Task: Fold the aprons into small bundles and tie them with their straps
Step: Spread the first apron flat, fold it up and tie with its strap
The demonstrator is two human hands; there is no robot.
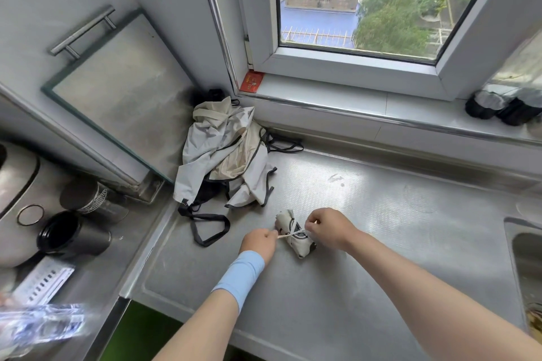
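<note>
Bundle [296, 239] is lying around the middle of the desk [381, 243], rolled small, with its strap [289, 234] crossing over it. Left hand [258, 243] is pinching one strap end in curled fingers [269, 237], right hand [328, 228] is pinching the other, the strap looking taut between them. I'm reading this as the tying step. Next move is calling for a firm cinch into a knot without loosening the roll. Unfolded aprons [223, 155] are heaped at the desk's back left corner, well apart.
</note>
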